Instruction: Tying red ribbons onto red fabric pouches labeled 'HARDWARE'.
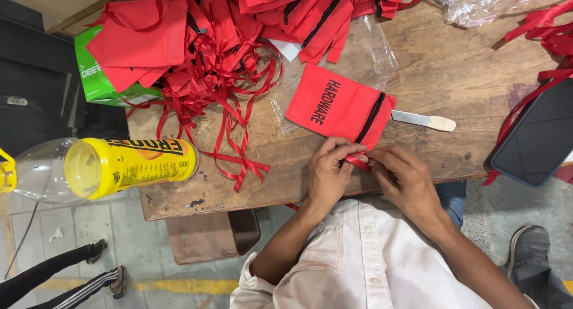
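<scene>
A red fabric pouch [334,106] with black lettering and a black zipper lies on the wooden table [441,64]. A short red ribbon [357,161] hangs from its zipper end. My left hand [329,172] and my right hand [403,178] meet at the near edge of the pouch, and both pinch this ribbon between fingertips. A flat metal blade with a taped handle [422,120] lies just right of the pouch, untouched.
A heap of red pouches and loose red ribbons [203,46] covers the far left of the table, beside a green box [95,76]. A plastic bottle with a yellow label [101,166] lies at the left edge. A dark phone [537,136] sits right. Another person's legs [65,279] stand lower left.
</scene>
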